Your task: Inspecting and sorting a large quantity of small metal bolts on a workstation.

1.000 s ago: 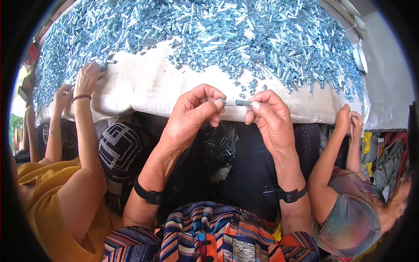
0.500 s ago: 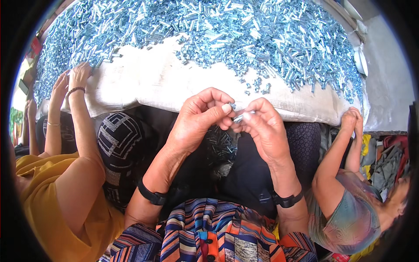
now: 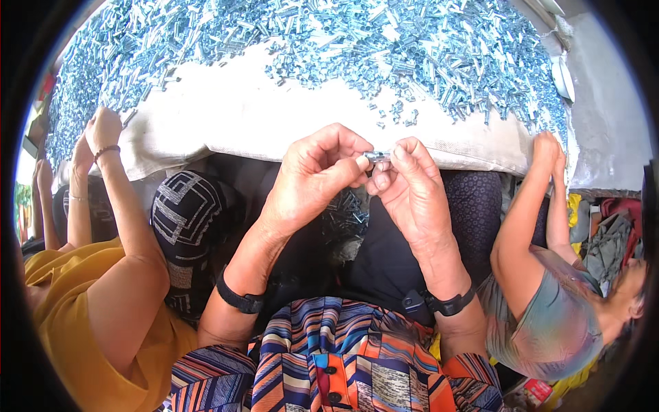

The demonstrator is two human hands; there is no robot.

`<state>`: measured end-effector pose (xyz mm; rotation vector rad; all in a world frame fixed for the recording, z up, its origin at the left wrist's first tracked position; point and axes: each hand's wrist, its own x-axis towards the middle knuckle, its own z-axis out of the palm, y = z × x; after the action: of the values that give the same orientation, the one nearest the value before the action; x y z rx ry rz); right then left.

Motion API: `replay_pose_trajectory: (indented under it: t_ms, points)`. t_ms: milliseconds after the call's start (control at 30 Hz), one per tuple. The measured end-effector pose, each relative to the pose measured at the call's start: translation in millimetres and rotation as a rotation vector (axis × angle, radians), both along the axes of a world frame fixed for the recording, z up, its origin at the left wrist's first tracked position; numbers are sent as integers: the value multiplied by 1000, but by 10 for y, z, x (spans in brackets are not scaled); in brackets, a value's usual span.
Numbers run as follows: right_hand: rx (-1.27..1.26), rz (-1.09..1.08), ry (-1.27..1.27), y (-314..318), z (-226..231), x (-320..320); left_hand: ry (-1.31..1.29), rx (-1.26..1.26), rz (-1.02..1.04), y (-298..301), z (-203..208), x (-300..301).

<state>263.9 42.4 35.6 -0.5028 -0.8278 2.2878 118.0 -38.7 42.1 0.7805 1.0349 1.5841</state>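
My left hand [image 3: 302, 180] pinches a small shiny metal piece [image 3: 371, 156] between thumb and fingers. Opposite it, my right hand [image 3: 417, 189] is closed on a small metal tube [image 3: 384, 156]. The two pieces meet end to end in one line; whether one sits inside the other is too small to tell. Both hands are just off the near edge of the work surface, over my lap. Beyond them lies a wide heap of bluish metal tubes and fittings [image 3: 439, 55], with a few small loose fittings [image 3: 397, 110] in front.
The heap rests on a pale woven cloth [image 3: 226, 117]. More metal pieces [image 3: 347, 216] lie low between my knees. A person in a yellow top [image 3: 103, 316] works at the left, and another in a patterned top [image 3: 549, 323] at the right, both with hands at the cloth's edge.
My hands have come together and slightly up, bringing the two metal pieces from apart and angled into one line. The left co-worker's hand has shifted left along the heap's edge.
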Motion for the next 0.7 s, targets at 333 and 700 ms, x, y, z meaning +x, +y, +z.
replay_pose_trajectory:
  t_ms: [333,700]
  points:
    - [118,-16,-36,-119,-18,17,105,-90,46,-121,64,41]
    - [340,-92,-152,-81,-75,16,267,-147,115,-84,31,67]
